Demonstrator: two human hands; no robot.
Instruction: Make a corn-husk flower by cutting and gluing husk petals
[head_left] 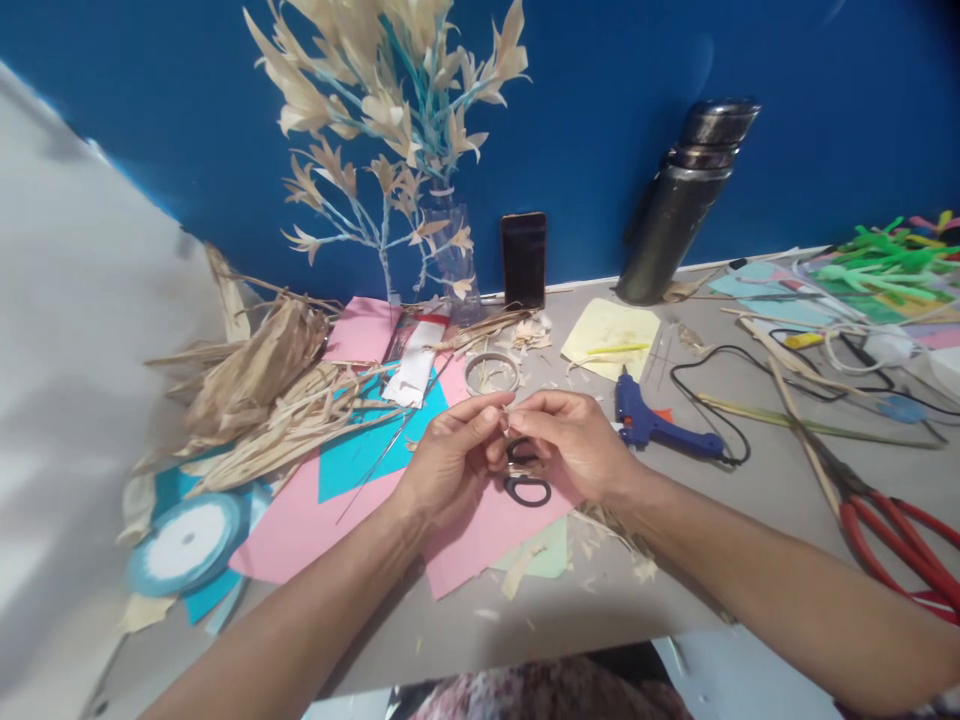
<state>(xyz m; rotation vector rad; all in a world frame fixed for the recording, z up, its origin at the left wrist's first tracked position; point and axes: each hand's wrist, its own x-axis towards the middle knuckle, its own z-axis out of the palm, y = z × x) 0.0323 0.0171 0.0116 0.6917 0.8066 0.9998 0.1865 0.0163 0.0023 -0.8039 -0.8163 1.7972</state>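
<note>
Pale piece: a small scrap [507,420], held above the table between the fingertips of both hands; mostly covered by them.
Long axis: cannot be told, so little of the piece being exposed.
Left grip: thumb and forefinger of the left hand [456,452] are pressed together on the piece, which is met from its left side.
Right grip: thumb and forefinger of the right hand [576,440] are likewise pinched on the piece, from its right side.
Key relation: the piece is set on the line where the two grips meet, tip to tip; neither hand can be called clearly nearer.
Scissors: the black-handled pair [527,492] is placed just below the grips, between the hands, loops turned toward the person; the blades are hidden, and contact with the fingers cannot be judged.
Pink paper: the sheet [469,560] is spread beneath the hands and scissors.
Tape ring: the roll [493,374] is seen just beyond the fingertips.
Glue gun: the blue tool [660,428] is laid beside the right hand, on its outer side.
Husks: the dry heap [259,375] is piled beyond the left forearm, farther off.
Table: all of these are carried by the grey surface [397,645].
</note>
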